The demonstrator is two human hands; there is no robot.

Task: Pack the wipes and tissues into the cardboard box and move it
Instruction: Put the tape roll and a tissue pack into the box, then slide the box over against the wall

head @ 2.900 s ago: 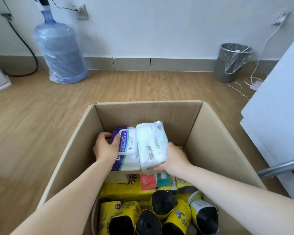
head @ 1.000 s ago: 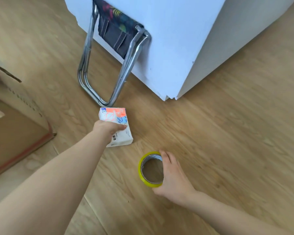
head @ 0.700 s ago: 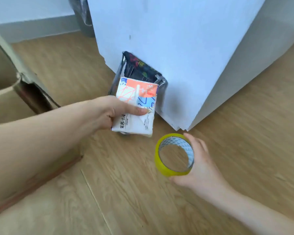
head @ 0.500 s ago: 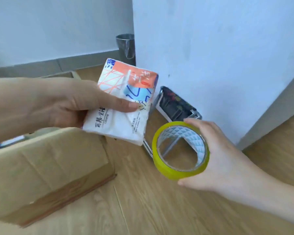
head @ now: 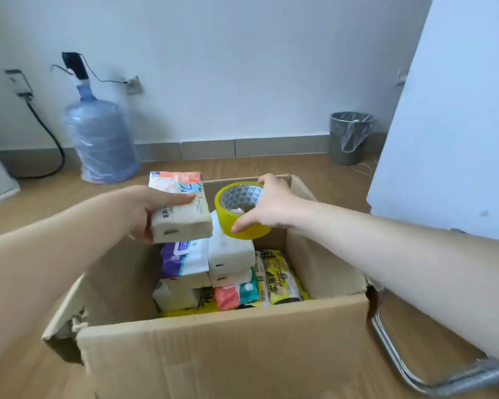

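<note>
A plain room in a home or office: wood floor (head: 242,165), water jug (head: 101,145), waste bin (head: 347,139).

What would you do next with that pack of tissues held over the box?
Probably lower the left hand and set the tissue pack on the stacked packs inside the cardboard box. It is held above the open box, while the right hand holds the tape roll, likely for sealing afterwards.

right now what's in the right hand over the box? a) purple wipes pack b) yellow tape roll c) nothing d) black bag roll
b: the right hand has its grip on the yellow tape roll above the open brown cardboard box.
</note>
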